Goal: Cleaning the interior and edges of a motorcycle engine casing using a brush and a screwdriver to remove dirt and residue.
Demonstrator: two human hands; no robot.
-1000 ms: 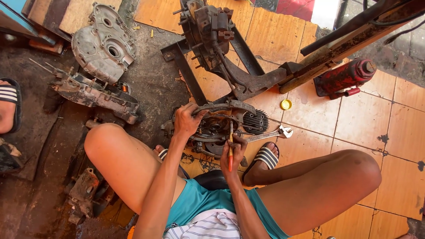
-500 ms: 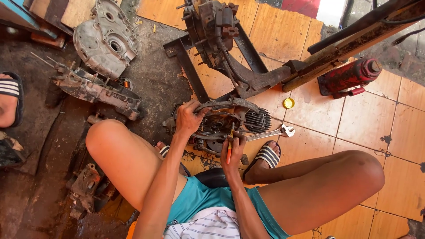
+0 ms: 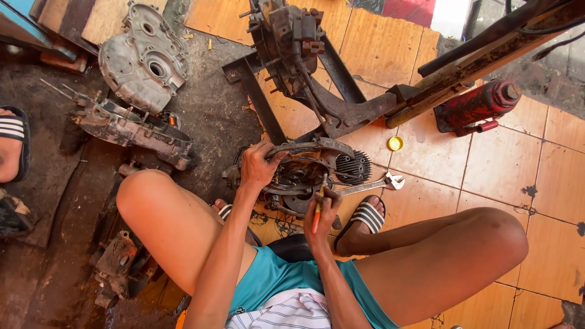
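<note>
A person sits on the floor (image 3: 426,158) with bare knees wide apart, and a dirty engine (image 3: 304,173) lies on the floor between the feet. The left hand (image 3: 259,166) is closed around the top left edge of the engine and holds it firmly. The right hand (image 3: 323,210) is closed around a screwdriver (image 3: 318,204) with an orange handle, and the tip points up into the middle of the engine. A shiny wrench (image 3: 372,184) lies on the floor just beside the engine, on its right side, close to a striped sandal (image 3: 365,218) on the person's foot. A small yellow cap (image 3: 395,144) lies on the orange tiles, a little past the wrench. A red jack (image 3: 478,106) lies on its side near the far right of the floor. A dark metal frame (image 3: 341,103) stands behind the engine, and another greasy part sits on top of it. On the dark, oily part of the floor to the left lie a round grey cover (image 3: 143,58) and a long grey case (image 3: 131,128), well apart from the hands. Another foot in a striped sandal shows at the left edge of the floor.
</note>
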